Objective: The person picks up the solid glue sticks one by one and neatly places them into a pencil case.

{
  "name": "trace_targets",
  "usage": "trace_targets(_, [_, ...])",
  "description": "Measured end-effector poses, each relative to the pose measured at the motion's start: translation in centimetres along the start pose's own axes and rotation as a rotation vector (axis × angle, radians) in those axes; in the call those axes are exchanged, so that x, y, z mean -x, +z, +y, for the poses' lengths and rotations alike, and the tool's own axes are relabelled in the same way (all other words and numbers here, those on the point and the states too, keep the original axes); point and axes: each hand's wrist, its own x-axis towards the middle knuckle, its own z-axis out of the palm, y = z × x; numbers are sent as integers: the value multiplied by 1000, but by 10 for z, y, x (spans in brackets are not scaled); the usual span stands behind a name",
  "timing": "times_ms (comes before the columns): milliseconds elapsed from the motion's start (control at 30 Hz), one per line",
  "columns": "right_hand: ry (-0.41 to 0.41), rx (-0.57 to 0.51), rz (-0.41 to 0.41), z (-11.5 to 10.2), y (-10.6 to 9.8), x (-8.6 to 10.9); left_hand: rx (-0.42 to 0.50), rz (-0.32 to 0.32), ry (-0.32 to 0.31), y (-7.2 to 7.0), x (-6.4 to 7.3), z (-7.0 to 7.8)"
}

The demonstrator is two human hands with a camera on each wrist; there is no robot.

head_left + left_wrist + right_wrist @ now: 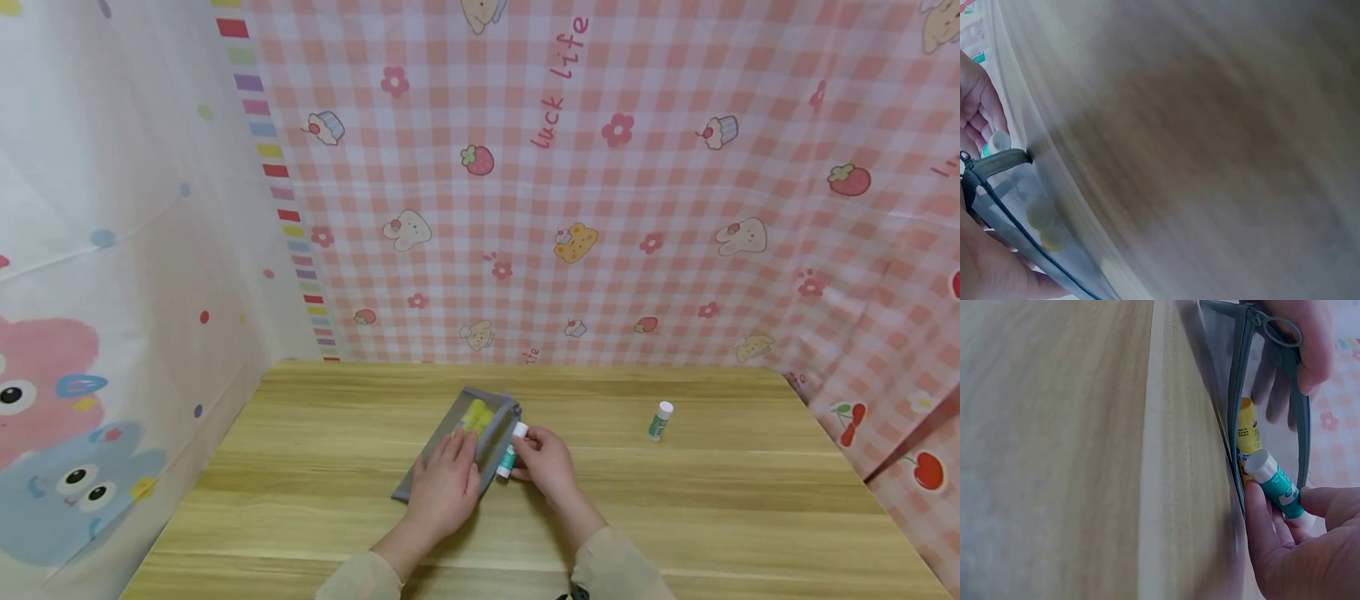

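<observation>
A grey mesh zip pouch (437, 446) lies on the table, its zippered mouth spread apart on the right. My left hand (442, 492) grips its near side, fingers over the mesh and thumb at the zipper edge (1304, 437). Inside, a yellow glue stick (1247, 428) shows near the mouth, with more yellow (477, 415) through the mesh. Between right thumb and fingers, my right hand (551, 467) pinches a white-and-green glue stick (1277, 485), one white end right at the pouch's mouth.
Another white-and-green glue stick (660, 421) stands upright on the wooden table (720, 500) to the right. A pink checked cloth (525, 192) hangs behind the table, and a white patterned cloth (150, 275) hangs at the left.
</observation>
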Motion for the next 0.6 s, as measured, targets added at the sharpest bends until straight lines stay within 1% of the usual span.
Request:
trace_targets(233, [28, 19, -10, -5, 6, -1, 0, -2, 0, -1, -1, 0])
trace_targets(400, [50, 16, -13, -4, 10, -4, -1, -7, -4, 0, -1, 0])
trace_targets(600, [50, 26, -13, -4, 14, -5, 2, 7, 6, -1, 0, 0])
